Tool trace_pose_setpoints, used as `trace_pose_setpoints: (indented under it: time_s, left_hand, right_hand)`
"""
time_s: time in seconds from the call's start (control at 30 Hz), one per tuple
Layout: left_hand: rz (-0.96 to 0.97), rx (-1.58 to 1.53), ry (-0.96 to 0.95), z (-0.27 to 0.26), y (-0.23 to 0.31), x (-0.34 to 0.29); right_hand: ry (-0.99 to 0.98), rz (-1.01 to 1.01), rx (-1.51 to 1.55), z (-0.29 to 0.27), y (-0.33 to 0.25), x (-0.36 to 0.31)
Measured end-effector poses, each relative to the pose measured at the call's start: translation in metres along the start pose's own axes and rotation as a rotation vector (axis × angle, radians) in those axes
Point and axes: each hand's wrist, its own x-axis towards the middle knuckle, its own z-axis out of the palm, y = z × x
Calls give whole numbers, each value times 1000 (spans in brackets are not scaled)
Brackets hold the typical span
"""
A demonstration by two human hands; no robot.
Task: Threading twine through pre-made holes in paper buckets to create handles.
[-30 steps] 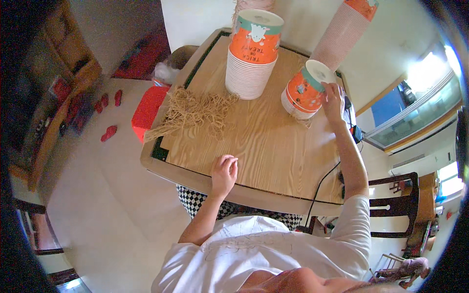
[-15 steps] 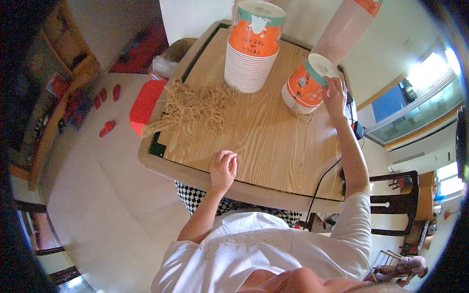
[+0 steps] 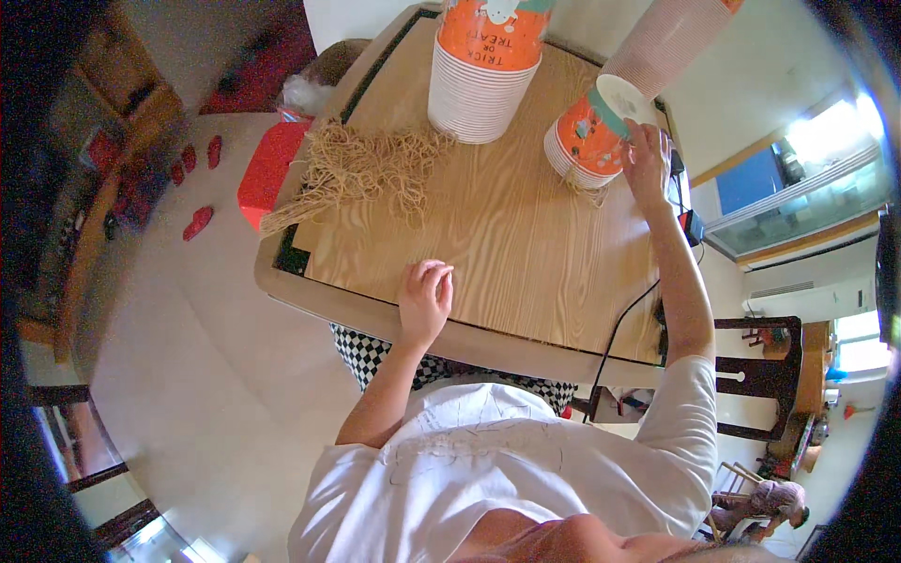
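Note:
My right hand (image 3: 649, 167) is at the right side of a short stack of upturned paper cups (image 3: 587, 141), orange with a green band. Its fingers press on the top cup near its round white base. My left hand (image 3: 427, 298) hovers by the table's front edge with fingers curled together; whether anything small is between them is hidden. A taller stack of the same cups (image 3: 483, 89) stands to the left, upside down, its top cut off by the picture's edge. Left of it lies a loose heap of tan twine (image 3: 371, 174), with some strands under the short stack.
The wood-grain table (image 3: 497, 253) has a dark inlaid border. Another tall cup stack (image 3: 666, 52) rises at the back right. A black cable (image 3: 619, 328) runs over the right edge. A red box (image 3: 270, 174) stands off the left edge, and a dark chair (image 3: 760, 375) at right.
The view has tilted, so the table and cups sit higher in the picture. My right hand stays on the short stack, and my left hand stays curled near the front edge.

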Motion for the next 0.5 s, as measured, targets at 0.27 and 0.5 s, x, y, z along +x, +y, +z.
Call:
trace_pose_setpoints:
  time_s: [0.27, 0.5]
  left_hand:
    - [16, 21, 5, -3, 4, 1]
    - [14, 9, 29, -4, 1, -2]
  right_hand:
    - [-51, 49, -10, 4, -7, -10]
    - [-133, 19, -68, -6, -15, -10]
